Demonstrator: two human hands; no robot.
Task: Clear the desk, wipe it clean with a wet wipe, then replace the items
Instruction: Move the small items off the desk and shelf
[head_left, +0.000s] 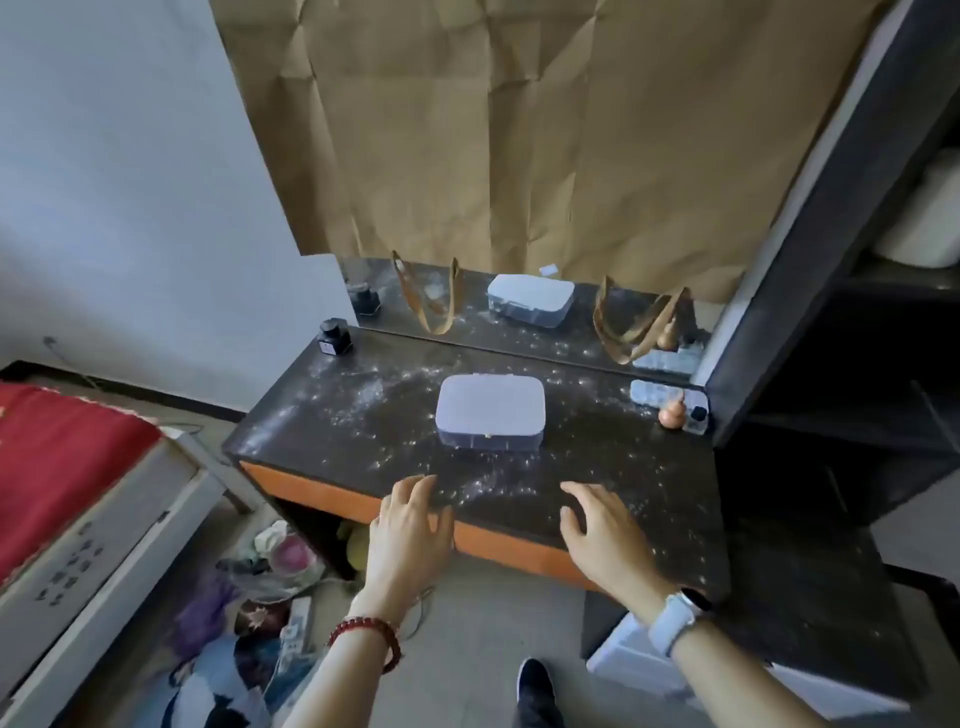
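Dusty black desk: clear lidded box sat mid-top. My left hand, right hand empty, fingers spread, near front edge. Best flank box, lift level.

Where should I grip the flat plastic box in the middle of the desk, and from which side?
Probably by the two short ends of the plastic box, coming from the front with the left hand and right hand. It lies flat, wide and low, with its long side facing you.

A home bedroom: bed with red cover beside a dusty dressing desk backed by a mirror
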